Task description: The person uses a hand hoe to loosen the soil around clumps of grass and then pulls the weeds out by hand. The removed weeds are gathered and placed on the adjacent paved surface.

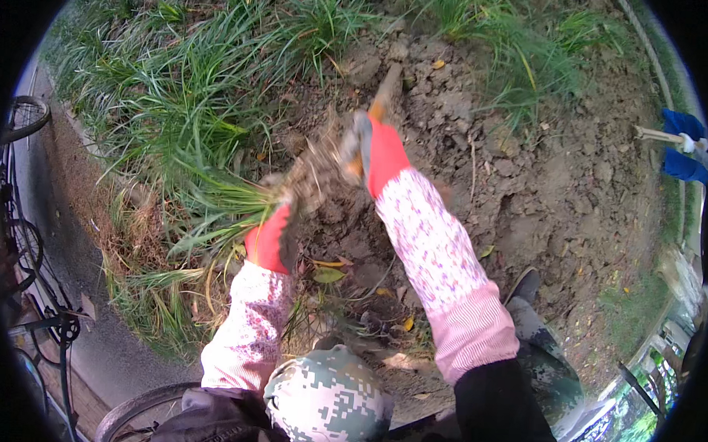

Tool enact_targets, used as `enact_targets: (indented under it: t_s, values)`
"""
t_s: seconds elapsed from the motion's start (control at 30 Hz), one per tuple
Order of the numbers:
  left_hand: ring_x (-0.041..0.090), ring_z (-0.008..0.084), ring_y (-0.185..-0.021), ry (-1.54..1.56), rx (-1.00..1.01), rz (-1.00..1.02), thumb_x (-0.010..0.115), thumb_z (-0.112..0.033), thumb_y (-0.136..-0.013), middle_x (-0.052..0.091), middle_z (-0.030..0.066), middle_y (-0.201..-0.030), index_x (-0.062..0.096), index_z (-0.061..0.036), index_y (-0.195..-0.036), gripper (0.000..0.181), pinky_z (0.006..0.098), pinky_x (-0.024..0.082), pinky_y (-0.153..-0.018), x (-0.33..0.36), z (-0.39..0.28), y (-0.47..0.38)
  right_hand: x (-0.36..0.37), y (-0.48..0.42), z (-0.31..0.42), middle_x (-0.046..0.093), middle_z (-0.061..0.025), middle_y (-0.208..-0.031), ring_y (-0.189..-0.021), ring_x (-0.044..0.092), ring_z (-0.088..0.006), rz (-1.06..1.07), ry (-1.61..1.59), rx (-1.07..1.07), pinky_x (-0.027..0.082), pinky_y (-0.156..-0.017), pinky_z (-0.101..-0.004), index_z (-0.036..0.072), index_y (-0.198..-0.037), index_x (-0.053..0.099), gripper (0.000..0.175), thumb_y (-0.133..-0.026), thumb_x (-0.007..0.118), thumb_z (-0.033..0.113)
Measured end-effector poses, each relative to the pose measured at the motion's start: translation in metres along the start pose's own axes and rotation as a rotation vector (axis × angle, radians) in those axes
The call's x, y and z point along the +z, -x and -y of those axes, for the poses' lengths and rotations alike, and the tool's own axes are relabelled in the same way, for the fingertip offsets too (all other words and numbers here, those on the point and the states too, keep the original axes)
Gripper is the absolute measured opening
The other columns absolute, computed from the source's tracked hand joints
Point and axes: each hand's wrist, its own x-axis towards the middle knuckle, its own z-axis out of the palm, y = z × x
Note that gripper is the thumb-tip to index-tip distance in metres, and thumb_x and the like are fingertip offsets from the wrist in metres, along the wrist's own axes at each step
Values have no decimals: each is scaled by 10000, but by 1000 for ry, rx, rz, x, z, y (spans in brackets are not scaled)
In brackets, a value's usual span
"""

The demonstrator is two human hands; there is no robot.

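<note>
My left hand [270, 237], in a red and grey work glove, grips a clump of long-leaved grass [229, 196]. The clump's leaves spread to the left, and its brown roots [312, 175] reach toward my other hand. My right hand [377, 154], gloved alike, is closed around the orange-brown handle of a hand tool [386, 90]. Motion blurs the tool, so its exact kind is unclear; its far end points up the picture, over the soil. Broken brown soil [451, 125] lies under and beyond both hands.
Growing grass [189, 86] covers the upper left. Uprooted grass with reddish roots [140, 225] lies left of my left hand. A bicycle [63, 328] stands on the paved path [116, 335]. At right is a blue object with a stick [684, 145]. My camouflage-clad knee [330, 401] is below.
</note>
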Motion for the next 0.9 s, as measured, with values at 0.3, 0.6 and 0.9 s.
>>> enact_targets:
  t_s: [0.3, 0.6, 0.9]
  values:
    - [628, 210, -1057, -81, 330, 82, 827, -186, -784, 657, 121, -1170, 556, -25, -1266, 576, 361, 474, -990, 70, -21, -128, -125, 17, -29, 495, 50, -636, -440, 432, -66, -256, 278, 150, 367, -377, -271, 93, -962, 536, 357, -976, 545, 450]
    - [518, 273, -1256, -1419, 450, 294, 682, -449, -856, 624, 101, -1266, 574, -65, -1258, 566, 441, 416, -1040, 117, 73, -292, -155, 51, -65, 519, 26, -652, -464, 464, -94, -208, 127, 87, 350, -398, -251, 155, -1044, 552, 272, -975, 548, 417]
    - [621, 277, -1033, -880, 626, 622, 623, -369, -879, 641, 86, -1190, 597, -117, -1230, 433, 399, 505, -895, 113, 113, -361, -182, 43, -74, 498, 22, -649, -494, 457, -80, -170, 173, 80, 353, -433, -248, 128, -1047, 551, 245, -984, 550, 364]
